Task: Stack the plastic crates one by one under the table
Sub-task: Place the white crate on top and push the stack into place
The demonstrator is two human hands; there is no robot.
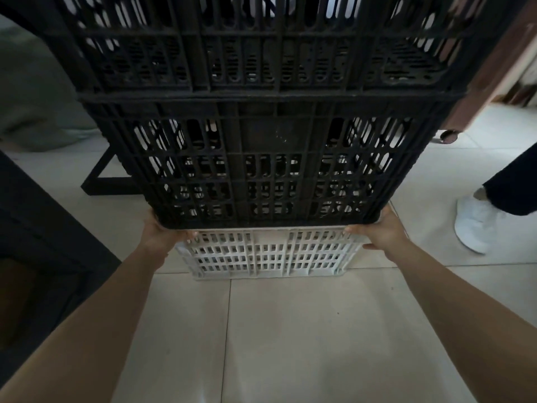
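Observation:
A white slatted plastic crate (267, 254) stands on the tiled floor. On it sits a black crate (270, 170), and a second black crate (261, 48) rests on top of that, reaching the top edge of the view. My left hand (162, 234) grips the stack at the left, where the lower black crate meets the white one. My right hand (377, 231) grips the same seam at the right. Both arms are stretched forward.
A dark table leg frame (101, 181) stands behind the stack at the left. Dark furniture (37, 228) fills the left side. Another person's white shoe (476, 225) and dark trouser leg are at the right, below a brown wooden cabinet (499, 68) on casters.

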